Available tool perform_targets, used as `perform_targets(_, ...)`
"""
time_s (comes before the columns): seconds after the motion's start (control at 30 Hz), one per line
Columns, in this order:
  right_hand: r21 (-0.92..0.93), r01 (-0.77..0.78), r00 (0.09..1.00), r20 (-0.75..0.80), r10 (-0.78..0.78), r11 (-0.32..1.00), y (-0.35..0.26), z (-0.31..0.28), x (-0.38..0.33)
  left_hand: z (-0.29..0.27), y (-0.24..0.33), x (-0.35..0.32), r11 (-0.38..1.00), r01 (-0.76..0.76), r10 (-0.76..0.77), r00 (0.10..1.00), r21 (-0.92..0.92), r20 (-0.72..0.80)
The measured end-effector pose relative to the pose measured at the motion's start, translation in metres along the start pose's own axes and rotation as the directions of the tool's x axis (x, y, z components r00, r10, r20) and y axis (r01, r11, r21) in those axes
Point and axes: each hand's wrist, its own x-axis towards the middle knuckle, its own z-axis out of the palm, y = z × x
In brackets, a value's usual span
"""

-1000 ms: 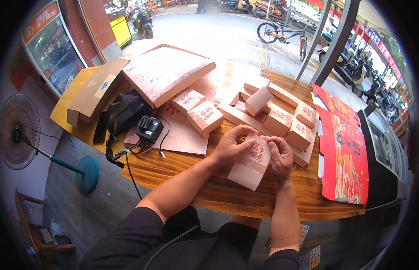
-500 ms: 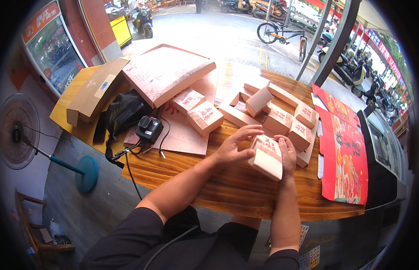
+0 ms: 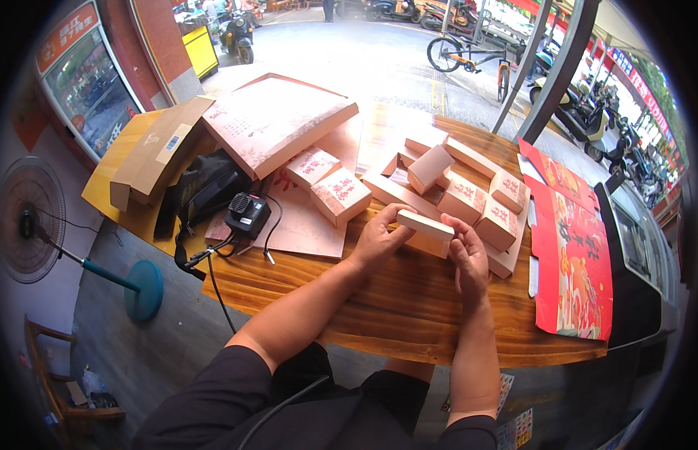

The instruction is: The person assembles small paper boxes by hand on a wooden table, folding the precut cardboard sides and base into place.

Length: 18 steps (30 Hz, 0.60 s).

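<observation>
Between your hands, a small pink box is gripped flat above the wooden table: left hand pinches its near end, right hand clamps the other. More folded boxes sit just beyond.

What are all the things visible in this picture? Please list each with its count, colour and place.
Held box: one, pale pink, between both hands above the table.
Folded small boxes: about seven, pink with red print, middle and right of the table.
Flat box sheets: a few, pink, under the small boxes.
Large flat box: one, pink, far left of the table.
Cardboard carton: one, brown, left end.
Black bag: one, beside the carton.
Black charger with cable: one, left front of the table.
Red printed sheets: a stack, right end.
Wooden table: one, brown.
Standing fan: one, on the floor at left.
Bicycle: one, on the street behind.
Left hand: holds the box's left end.
Right hand: holds its right end.
</observation>
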Motion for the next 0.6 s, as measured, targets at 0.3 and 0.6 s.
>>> perform_targets(0.3,-0.032,0.034,0.999,-0.039,-0.035,0.999,0.007,-0.005,0.001,-0.002,-0.01,0.001,0.987,0.028,-0.049,0.99,0.156,0.132)
perform_targets(0.6,-0.065,0.17,0.98,-0.09,-0.175,0.983,0.009,-0.001,0.002,0.007,0.01,-0.005,0.965,-0.252,0.241,0.962,0.074,0.129)
